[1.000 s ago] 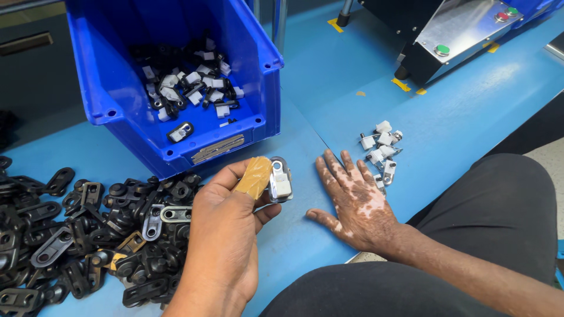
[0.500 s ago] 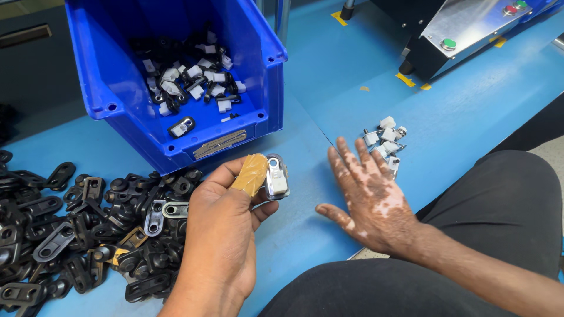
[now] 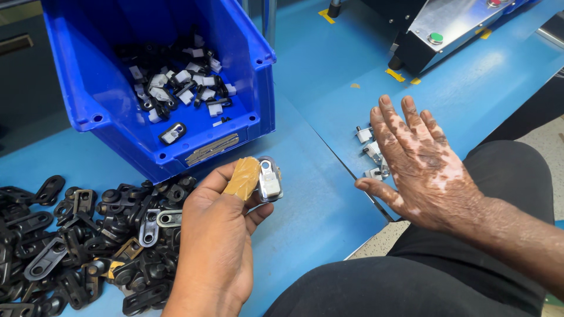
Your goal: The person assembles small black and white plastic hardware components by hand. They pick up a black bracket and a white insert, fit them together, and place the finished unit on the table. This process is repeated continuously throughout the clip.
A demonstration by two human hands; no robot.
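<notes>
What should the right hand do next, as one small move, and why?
Probably lower the right hand and pinch one small white piece from the little pile beneath it. That hand is open, flat and empty above the pile on the blue table, while the left hand holds a black clip with a white insert up between thumb and fingers.

Count, head view. Hands: 2, the left hand (image 3: 214, 246) and the right hand (image 3: 420, 164). Assembled grey-and-white clip (image 3: 269, 179) held in the left hand: 1. Blue plastic bin (image 3: 100, 111): 1. Small white-and-black parts in the bin (image 3: 176, 82): too many and too overlapped to count. Black plastic clips heaped on the table (image 3: 76, 235): likewise uncountable, dozens. Small white pieces beside the right hand (image 3: 369, 149): 3 visible, others possibly hidden beneath it. Machine with a green button (image 3: 435, 39): 1.
</notes>
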